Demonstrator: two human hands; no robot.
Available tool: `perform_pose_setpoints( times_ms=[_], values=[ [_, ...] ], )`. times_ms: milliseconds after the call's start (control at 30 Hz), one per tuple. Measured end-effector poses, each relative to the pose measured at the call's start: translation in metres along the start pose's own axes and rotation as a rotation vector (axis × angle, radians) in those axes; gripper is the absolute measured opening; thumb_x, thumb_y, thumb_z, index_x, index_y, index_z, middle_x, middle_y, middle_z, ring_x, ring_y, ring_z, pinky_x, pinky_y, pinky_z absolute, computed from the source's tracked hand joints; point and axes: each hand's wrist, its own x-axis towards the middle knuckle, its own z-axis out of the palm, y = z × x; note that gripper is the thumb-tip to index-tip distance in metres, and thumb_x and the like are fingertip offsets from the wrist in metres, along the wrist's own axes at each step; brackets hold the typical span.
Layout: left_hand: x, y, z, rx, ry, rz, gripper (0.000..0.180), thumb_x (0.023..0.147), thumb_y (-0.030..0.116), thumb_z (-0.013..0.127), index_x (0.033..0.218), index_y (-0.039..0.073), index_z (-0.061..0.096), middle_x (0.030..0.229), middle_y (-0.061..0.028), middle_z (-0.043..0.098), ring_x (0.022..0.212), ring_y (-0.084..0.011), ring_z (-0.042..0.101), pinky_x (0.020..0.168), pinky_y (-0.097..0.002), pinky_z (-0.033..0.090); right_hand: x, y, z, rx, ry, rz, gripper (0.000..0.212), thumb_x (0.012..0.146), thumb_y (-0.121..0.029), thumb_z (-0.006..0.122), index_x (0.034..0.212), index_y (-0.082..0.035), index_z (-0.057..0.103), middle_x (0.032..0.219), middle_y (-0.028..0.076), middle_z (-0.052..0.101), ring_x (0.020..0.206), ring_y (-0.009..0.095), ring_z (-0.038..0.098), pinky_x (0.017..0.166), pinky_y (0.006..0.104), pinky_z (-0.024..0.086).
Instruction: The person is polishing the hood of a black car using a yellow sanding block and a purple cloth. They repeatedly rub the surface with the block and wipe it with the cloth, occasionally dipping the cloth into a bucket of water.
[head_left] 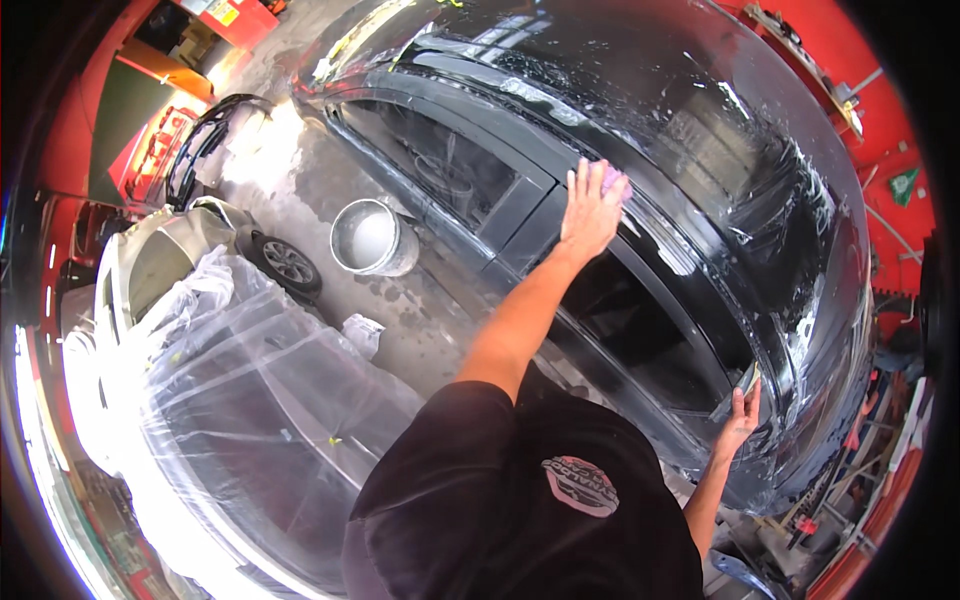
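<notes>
A dark car (520, 230) with a wet, glossy roof stands in front of me, whitish streaks and smears along its roof edge. My left hand (590, 215) reaches over the side windows to the roof rail and presses a soft purple pad (614, 184) there. Fingers cover most of the pad, so sponge or cloth I cannot tell. Farther right, my right hand (740, 422) is closed on a small flat greyish piece with a yellowish edge (749, 377), held beside the roof edge near the end of the side glass.
On the wet floor to the left stands a bucket (372, 238) of whitish liquid. A crumpled white sheet (362, 334) lies near it. Behind it, a car under clear plastic sheeting (270, 410) stands close by, wheel (286, 265) exposed. Shelving and tools line the red wall at right.
</notes>
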Motion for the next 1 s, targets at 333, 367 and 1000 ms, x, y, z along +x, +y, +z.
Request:
perform_pose_setpoints(
  times_ms=[333,367,1000],
  values=[
    [0.054,-0.226,-0.047,0.009,0.158,-0.216,0.046,0.107,0.020,0.061,0.152,0.012,0.057,0.163,-0.0292,0.036,0.152,-0.0623,0.031,0.125,-0.0685,0.032,-0.006,-0.091,0.140,-0.004,-0.045,-0.016,0.068,0.103,-0.011,0.075,0.163,0.003,0.048,0.160,0.017,0.057,0.143,0.025,0.056,0.121,0.0353,0.039],
    [0.056,-0.248,-0.048,0.012,0.207,-0.204,0.046,0.106,0.018,0.061,0.151,0.012,0.056,0.163,-0.0303,0.036,0.151,-0.0634,0.032,0.126,-0.0672,0.033,-0.006,-0.097,0.152,-0.011,-0.054,-0.016,0.068,0.103,-0.012,0.075,0.163,0.002,0.048,0.161,0.017,0.057,0.144,0.025,0.056,0.122,0.0354,0.039],
    [-0.141,-0.119,-0.090,-0.296,-0.256,-0.404,0.053,0.082,-0.004,0.066,0.132,0.015,0.071,0.147,-0.0179,0.060,0.128,-0.0455,0.062,0.109,-0.0501,0.054,0.116,-0.116,0.312,-0.730,-0.173,-0.813,0.059,0.103,-0.026,0.073,0.159,-0.012,0.058,0.127,0.027,0.062,0.117,0.045,0.061,0.104,0.0510,0.048]
  ],
)
